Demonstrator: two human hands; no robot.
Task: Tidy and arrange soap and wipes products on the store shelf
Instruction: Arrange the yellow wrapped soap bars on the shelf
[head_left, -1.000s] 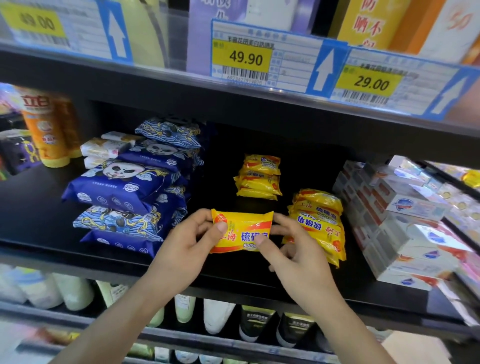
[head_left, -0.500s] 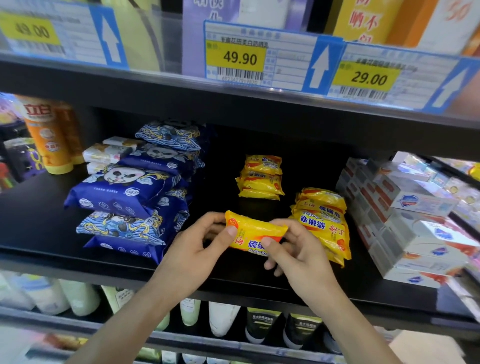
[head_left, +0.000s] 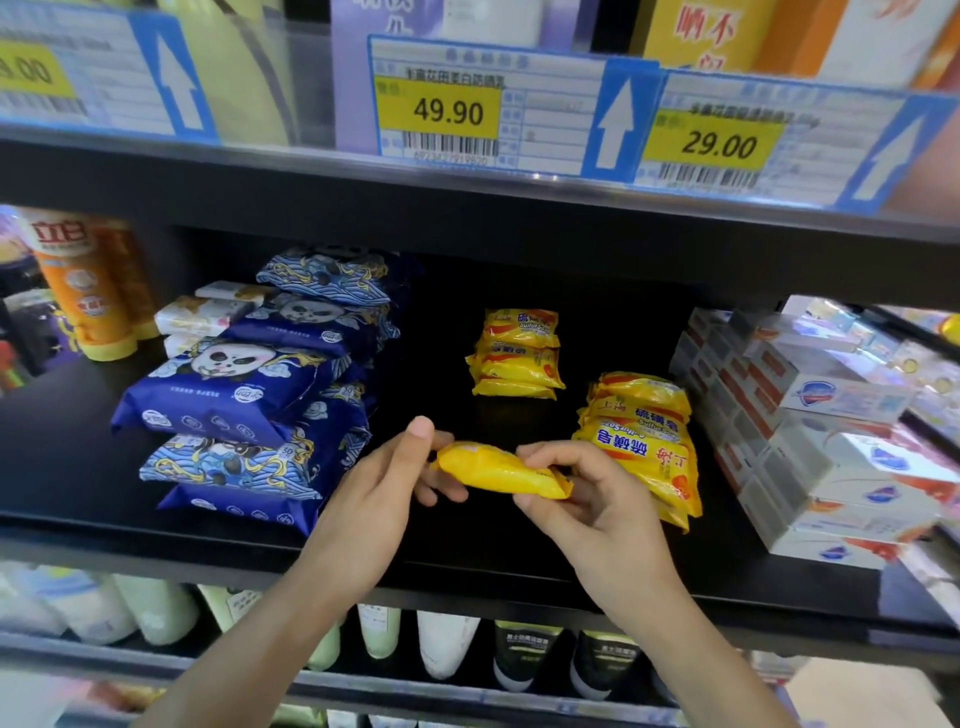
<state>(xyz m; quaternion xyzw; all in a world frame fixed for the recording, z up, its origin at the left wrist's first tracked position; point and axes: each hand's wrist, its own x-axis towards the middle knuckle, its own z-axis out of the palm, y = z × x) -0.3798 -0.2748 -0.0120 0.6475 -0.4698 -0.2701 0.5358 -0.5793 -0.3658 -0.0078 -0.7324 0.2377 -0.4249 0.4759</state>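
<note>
A yellow soap packet (head_left: 498, 470) hangs in the air just above the black shelf (head_left: 467, 551), turned so its plain edge faces me. My left hand (head_left: 387, 491) pinches its left end and my right hand (head_left: 582, 499) pinches its right end. Right behind my right hand lies a pile of the same yellow soap (head_left: 644, 441). A smaller pile of yellow soap (head_left: 517, 353) sits deeper on the shelf. Blue panda wipes packs (head_left: 244, 395) are stacked at the left.
White boxed soaps (head_left: 810, 431) are stacked at the shelf's right end. Orange bottles (head_left: 88, 280) stand at the far left, with small white packs (head_left: 200, 314) beside them. Price tags (head_left: 441, 111) line the shelf above. Bottles and tubes (head_left: 447, 644) fill the shelf below.
Both hands have turned the yellow soap packet from label-facing to edge-on and tilted it down to the right. The piles on the shelf have not moved.
</note>
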